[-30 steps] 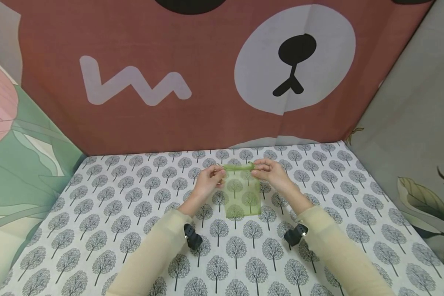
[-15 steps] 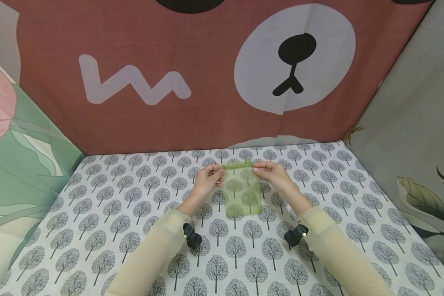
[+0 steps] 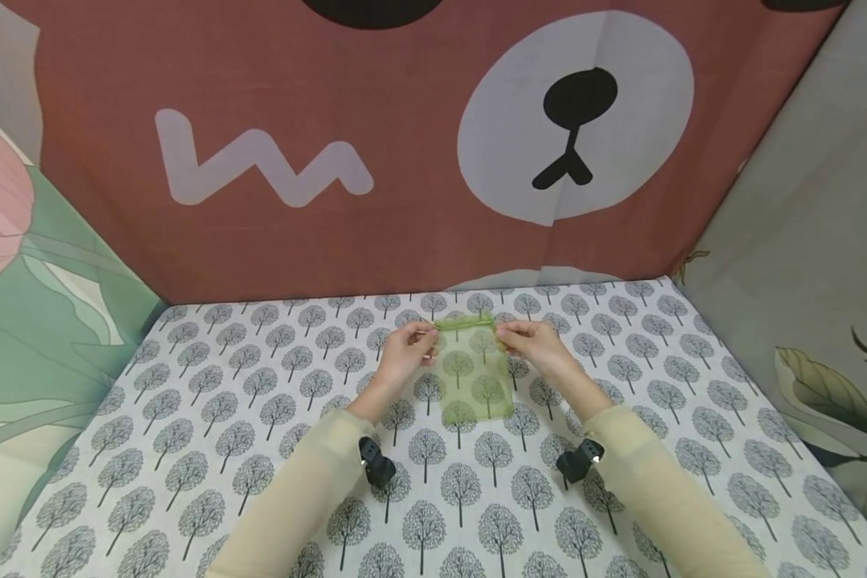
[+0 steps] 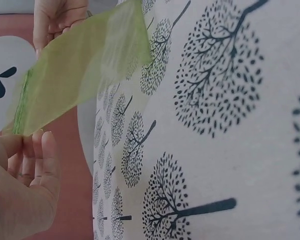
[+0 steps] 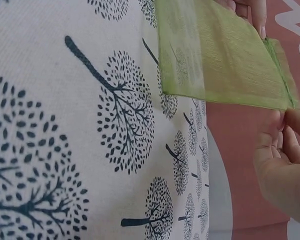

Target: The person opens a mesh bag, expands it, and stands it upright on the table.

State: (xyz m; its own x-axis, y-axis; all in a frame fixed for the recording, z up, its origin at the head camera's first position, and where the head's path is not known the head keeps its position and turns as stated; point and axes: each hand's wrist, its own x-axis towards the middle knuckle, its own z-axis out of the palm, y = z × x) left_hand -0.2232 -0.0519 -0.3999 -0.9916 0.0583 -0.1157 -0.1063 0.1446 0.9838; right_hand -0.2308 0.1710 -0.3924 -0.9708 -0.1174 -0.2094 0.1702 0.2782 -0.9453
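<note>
A sheer green organza drawstring bag (image 3: 474, 373) is stretched upright between the two hands, its lower edge close over the tree-print cloth. My left hand (image 3: 407, 347) pinches its left side near the top, at the end of the drawstring seam (image 4: 23, 102). On the opposite side, my right hand (image 3: 536, 341) pinches the bag's edge at the other end of that seam. The right wrist view has the right thumb and fingertip (image 5: 281, 120) meeting at the bag's corner. The bag looks flat, and the tree print shows through it.
A white cloth with dark trees (image 3: 246, 457) covers the tabletop. Behind it stands a reddish-brown backdrop (image 3: 405, 241) with a cartoon bear muzzle. Printed fabric walls (image 3: 802, 265) rise at both sides. Each wrist wears a small black camera (image 3: 377, 463).
The bag's top strip, bunched a second ago, now stands flat above the seam. My right fingers have shifted slightly down and right along its edge; the left hand has barely moved.
</note>
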